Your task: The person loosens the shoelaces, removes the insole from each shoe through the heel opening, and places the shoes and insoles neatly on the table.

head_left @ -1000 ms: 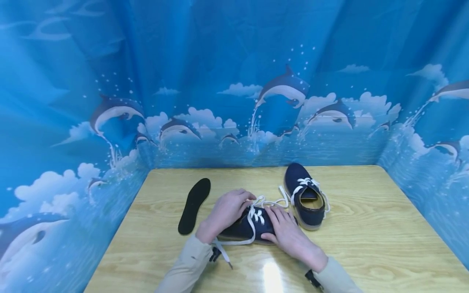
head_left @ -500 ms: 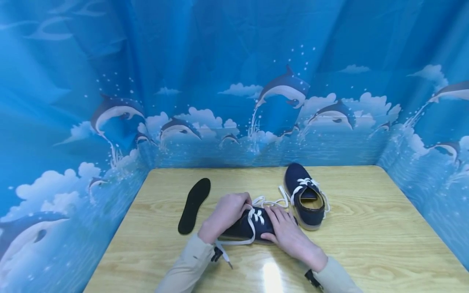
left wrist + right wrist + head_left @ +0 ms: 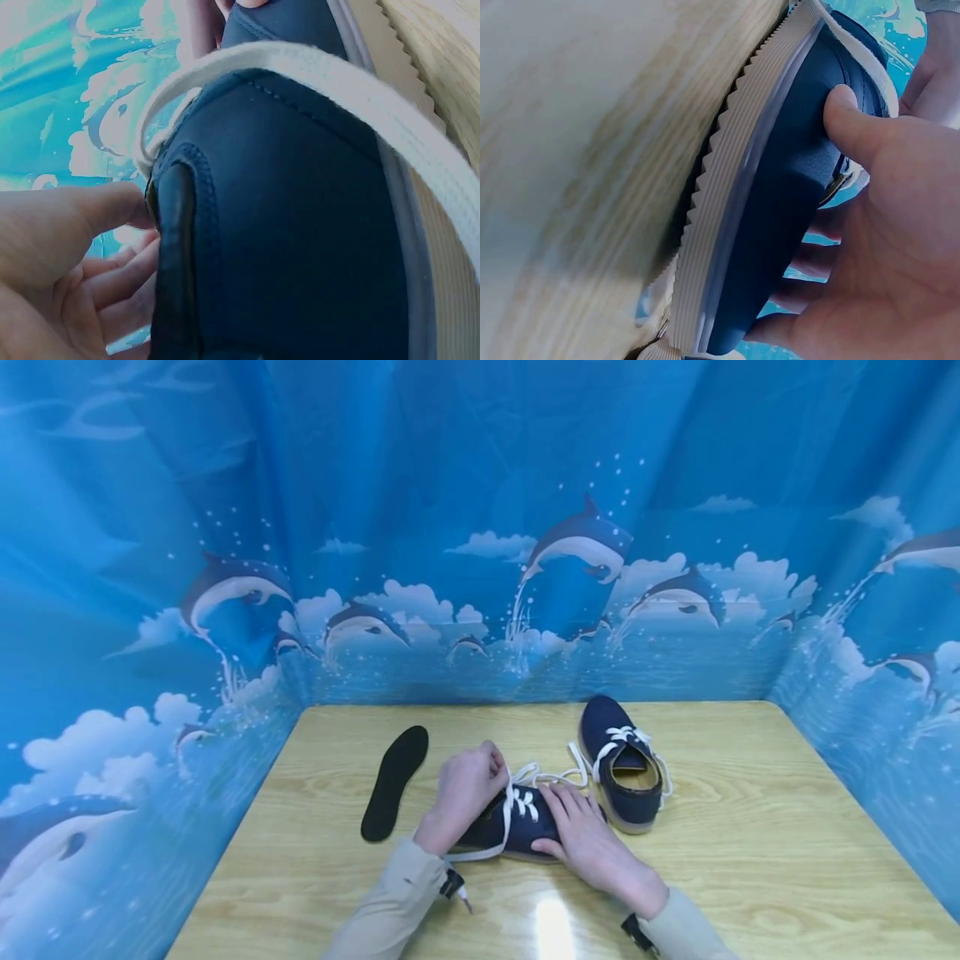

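The black insole (image 3: 394, 783) lay left of the near shoe (image 3: 527, 835). The left hand (image 3: 465, 789) was positioned at that shoe's opening; its grip could not be determined. The near shoe rested on the table (image 3: 750, 860), toe rightward. The right hand (image 3: 594, 853) gripped its toe. The far shoe (image 3: 634, 810) stood just right of it.

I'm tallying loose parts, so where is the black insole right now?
In the head view, the black insole lies on the left part of the table, just left of the left hand.
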